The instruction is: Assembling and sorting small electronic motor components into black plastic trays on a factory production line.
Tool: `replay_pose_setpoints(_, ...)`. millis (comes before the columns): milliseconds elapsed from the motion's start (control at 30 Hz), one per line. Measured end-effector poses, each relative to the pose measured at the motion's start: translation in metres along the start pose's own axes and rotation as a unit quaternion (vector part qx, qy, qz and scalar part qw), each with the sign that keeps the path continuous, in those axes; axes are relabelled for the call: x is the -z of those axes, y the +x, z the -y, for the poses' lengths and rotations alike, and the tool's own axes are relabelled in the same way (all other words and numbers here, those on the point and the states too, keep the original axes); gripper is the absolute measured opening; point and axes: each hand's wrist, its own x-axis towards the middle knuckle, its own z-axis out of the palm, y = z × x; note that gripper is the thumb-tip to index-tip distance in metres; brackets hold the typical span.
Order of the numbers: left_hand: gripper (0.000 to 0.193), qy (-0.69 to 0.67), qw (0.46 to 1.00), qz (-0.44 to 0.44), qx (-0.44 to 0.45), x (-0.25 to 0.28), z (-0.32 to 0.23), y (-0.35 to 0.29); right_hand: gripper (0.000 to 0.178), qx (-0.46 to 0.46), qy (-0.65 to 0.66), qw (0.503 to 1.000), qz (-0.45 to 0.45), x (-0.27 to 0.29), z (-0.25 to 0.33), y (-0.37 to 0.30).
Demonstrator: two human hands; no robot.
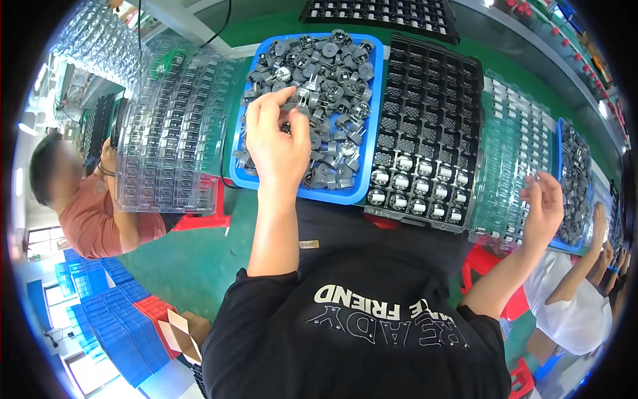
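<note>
The left hand hangs over the blue bin, its thumb and index finger curled toward each other with a small gap at the tips, right by the pronged grey pieces heaped inside that bin; whether it has hold of one I cannot tell. The right hand is well to the right of the bin, half closed with fingertips drawn together, over the clear tray; what it grips, if anything, is too small to make out. Between, just right of the bin, lies the black tray, with white-and-silver pieces in its near rows. The step looks like picking from the heap, and it would go best by choosing a loose piece near the top of the bin, pinching its solid grey body rather than the prongs, and lifting straight up so that neighbours don't snag.
</note>
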Motion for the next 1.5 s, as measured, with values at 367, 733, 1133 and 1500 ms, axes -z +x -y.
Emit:
replay_pose_setpoints(367, 0.04, -0.558, 0.776, 0.243, 0.165, -0.007, -0.044, -0.037, 0.03, 0.051, 0.247, 0.951, 0.177, -0.137, 0.095, -0.082)
replay_pose_setpoints(733, 0.039, -0.489, 0.83, 0.266, 0.041, 0.004, -0.072, -0.042, 0.036, 0.366, 0.045, 0.924, 0.106, -0.175, 0.124, -0.07)
replay_pose_setpoints(1133, 0.034, -0.475, 0.836, 0.275, 0.011, 0.005, -0.06, -0.047, 0.035, 0.364, 0.037, 0.926, 0.095, -0.18, 0.116, -0.076)
replay_pose_setpoints(1500, 0.037, -0.249, 0.928, 0.277, 0.012, 0.016, -0.046, -0.057, 0.013, 0.091, 0.089, 0.954, 0.27, -0.169, 0.088, -0.065)
